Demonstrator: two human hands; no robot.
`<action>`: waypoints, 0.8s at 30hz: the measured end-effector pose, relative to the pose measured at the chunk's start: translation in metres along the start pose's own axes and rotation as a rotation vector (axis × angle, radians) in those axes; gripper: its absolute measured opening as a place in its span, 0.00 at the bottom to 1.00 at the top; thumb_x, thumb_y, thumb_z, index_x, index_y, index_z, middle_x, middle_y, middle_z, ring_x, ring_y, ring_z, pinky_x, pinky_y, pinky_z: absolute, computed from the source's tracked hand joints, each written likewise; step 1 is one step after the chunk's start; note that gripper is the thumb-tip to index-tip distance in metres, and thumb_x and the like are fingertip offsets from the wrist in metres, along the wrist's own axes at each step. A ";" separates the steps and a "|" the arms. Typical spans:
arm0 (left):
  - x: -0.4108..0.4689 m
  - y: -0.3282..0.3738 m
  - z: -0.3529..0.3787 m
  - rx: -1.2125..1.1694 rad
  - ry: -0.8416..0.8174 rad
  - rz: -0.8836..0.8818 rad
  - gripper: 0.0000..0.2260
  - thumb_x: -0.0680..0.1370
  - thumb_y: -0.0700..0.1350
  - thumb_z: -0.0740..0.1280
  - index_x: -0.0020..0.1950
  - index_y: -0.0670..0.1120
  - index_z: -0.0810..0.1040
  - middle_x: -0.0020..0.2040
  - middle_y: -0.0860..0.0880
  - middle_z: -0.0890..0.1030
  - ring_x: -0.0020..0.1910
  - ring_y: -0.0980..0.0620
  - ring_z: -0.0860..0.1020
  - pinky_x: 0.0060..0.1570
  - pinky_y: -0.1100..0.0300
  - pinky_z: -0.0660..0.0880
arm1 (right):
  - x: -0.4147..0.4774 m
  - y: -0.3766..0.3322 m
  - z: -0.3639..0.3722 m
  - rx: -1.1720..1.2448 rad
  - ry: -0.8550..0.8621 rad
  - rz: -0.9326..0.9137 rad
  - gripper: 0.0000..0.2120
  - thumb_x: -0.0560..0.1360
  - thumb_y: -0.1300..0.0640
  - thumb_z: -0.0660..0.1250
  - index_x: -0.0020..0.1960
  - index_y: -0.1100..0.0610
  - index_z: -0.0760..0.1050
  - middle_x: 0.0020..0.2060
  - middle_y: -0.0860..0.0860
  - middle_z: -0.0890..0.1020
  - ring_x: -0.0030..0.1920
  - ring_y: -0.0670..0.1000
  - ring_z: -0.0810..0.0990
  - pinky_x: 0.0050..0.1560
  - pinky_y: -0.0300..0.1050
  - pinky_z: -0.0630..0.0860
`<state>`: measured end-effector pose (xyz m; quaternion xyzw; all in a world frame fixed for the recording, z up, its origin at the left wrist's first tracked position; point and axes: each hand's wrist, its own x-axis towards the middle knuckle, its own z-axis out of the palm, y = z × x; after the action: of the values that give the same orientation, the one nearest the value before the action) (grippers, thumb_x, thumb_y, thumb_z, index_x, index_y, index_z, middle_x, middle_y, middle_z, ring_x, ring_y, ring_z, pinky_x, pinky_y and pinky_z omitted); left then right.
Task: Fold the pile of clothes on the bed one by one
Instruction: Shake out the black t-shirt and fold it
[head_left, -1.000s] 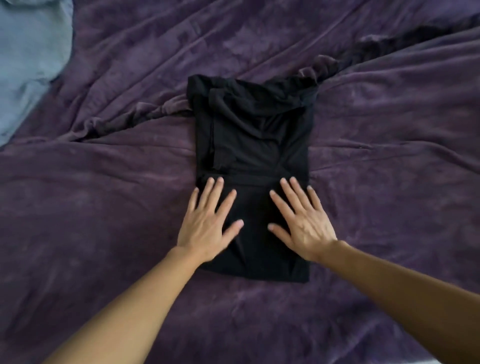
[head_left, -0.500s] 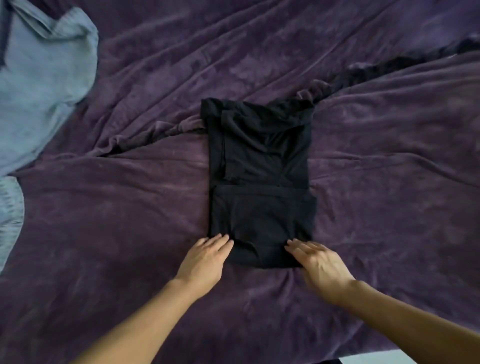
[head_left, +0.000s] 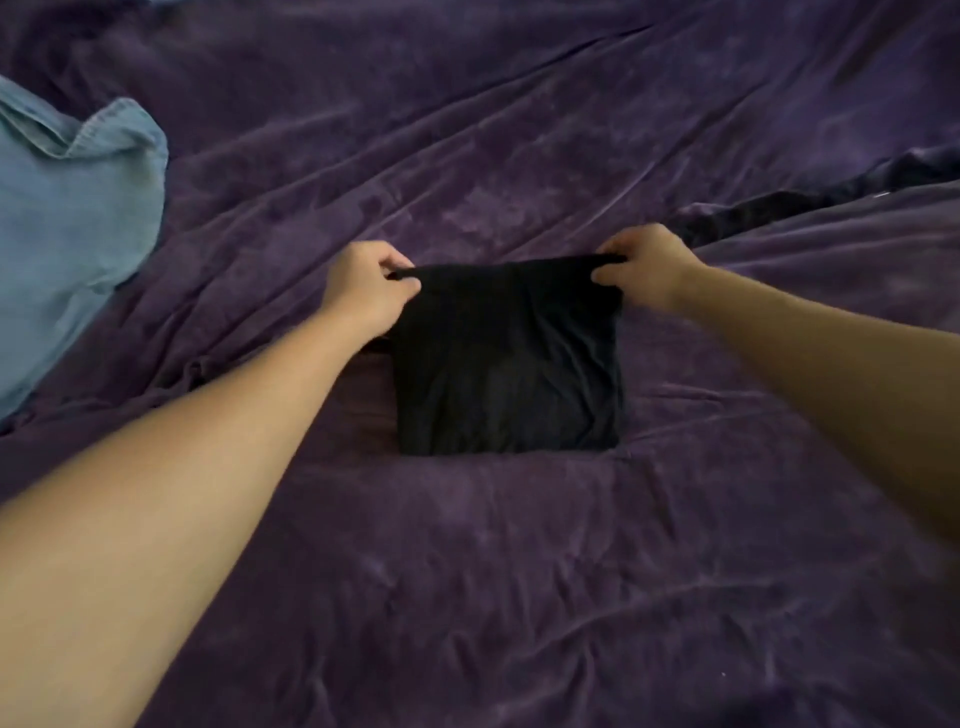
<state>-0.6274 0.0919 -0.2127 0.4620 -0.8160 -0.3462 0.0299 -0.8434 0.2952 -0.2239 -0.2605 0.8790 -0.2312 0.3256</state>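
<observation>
Inspected: black garment (head_left: 506, 358), folded into a compact, nearly square block. Soft, thin, matte fabric with shallow creases across the top layer. Near edge straight and flat against the cover. Far edge raised slightly and drawn taut into a thin line between the two hands.

Location: middle of the bed, on a purple bed cover (head_left: 519, 571). Plush, velvety pile with a dull sheen. Long ridges and wrinkles fanning outward from the garment.

Orientation: slightly wider than deep as seen, so no strong long axis. Far edge running left to right, side edges pointing away from the person. Fold or open end along the far edge: cannot tell.

Grip, left hand (head_left: 363, 291): pinching the far left corner between thumb and curled fingers.
Grip, right hand (head_left: 644, 267): pinching the far right corner likewise, fingers curled close over the edge.
Bare forearms reaching in from the near left and near right.

Also noted: blue denim garment (head_left: 67, 218) at the left, well apart from the black garment. Coarser weave, stitched hem visible, rumpled, partly out of frame. Deep dark crease in the cover at the right, beyond the right hand.
</observation>
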 end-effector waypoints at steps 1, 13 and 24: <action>0.015 -0.004 0.010 0.044 0.019 -0.028 0.07 0.73 0.45 0.72 0.50 0.47 0.80 0.52 0.47 0.82 0.53 0.50 0.79 0.53 0.57 0.73 | 0.014 0.002 0.006 -0.029 0.001 0.038 0.16 0.73 0.53 0.72 0.59 0.56 0.78 0.52 0.54 0.82 0.52 0.55 0.81 0.57 0.50 0.78; 0.048 -0.032 0.053 0.005 -0.310 -0.256 0.39 0.61 0.57 0.79 0.69 0.50 0.70 0.65 0.49 0.73 0.62 0.48 0.74 0.61 0.52 0.72 | 0.043 0.019 0.049 0.155 -0.068 0.147 0.43 0.62 0.50 0.81 0.71 0.59 0.69 0.62 0.53 0.75 0.60 0.52 0.76 0.57 0.41 0.73; -0.092 0.018 -0.035 0.357 -0.134 0.573 0.12 0.67 0.41 0.73 0.49 0.46 0.79 0.50 0.48 0.75 0.51 0.46 0.73 0.43 0.52 0.74 | -0.162 -0.001 -0.006 -0.051 0.096 -0.365 0.13 0.65 0.65 0.74 0.45 0.54 0.76 0.37 0.46 0.77 0.42 0.54 0.80 0.38 0.38 0.70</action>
<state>-0.5748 0.1507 -0.1507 0.1881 -0.9605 -0.2048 -0.0090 -0.7419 0.3943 -0.1460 -0.4124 0.8374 -0.2761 0.2291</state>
